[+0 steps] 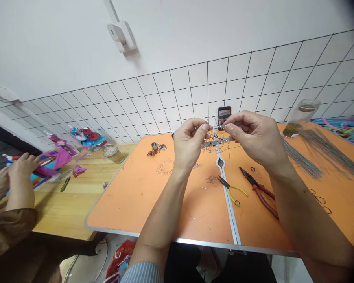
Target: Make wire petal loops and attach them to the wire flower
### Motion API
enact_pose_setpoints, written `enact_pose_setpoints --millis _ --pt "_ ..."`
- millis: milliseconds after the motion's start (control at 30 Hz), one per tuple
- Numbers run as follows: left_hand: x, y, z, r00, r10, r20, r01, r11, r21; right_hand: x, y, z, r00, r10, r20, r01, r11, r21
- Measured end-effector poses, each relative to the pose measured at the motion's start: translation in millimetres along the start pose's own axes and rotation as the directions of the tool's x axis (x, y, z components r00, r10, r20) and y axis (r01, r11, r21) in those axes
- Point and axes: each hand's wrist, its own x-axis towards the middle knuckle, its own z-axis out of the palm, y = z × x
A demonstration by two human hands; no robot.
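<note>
Both my hands are raised over the far part of the orange folding table [129, 196], with thin wire between them. My left hand [191, 139] pinches a piece of thin wire [212, 122] between thumb and index finger. Across from it, my right hand [252, 135] pinches the same wire or one beside it; I cannot tell which. Behind and below the fingertips is a tangle of bent wire [216, 146]. Yellow-handled needle-nose pliers [231, 190] and larger red-handled pliers [259, 190] lie below my hands, both untouched.
A phone [224, 116] leans against the wire grid at the back. Bundles of straight wires [303, 159] and a glass jar [301, 118] are at right. Keys [157, 148] lie at the far left. On the wooden table [67, 212], a co-worker's hands [22, 169] handle colourful craft pieces.
</note>
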Motion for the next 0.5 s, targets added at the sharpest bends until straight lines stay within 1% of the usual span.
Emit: enact_pose_setpoints --millis 233,500 --pt "-2.9 2.1 2.7 0.999 0.025 -0.045 -0.024 1.000 0.012 -2.1 -0.8 0.0 0.996 -0.088 0.002 0.088 0.995 -0.055" --pt "-5.6 3.9 5.1 0.997 0.042 -0.066 -0.039 0.998 0.046 -2.7 -2.4 2.4 0.983 -0.181 -0.010 0.176 0.966 -0.188"
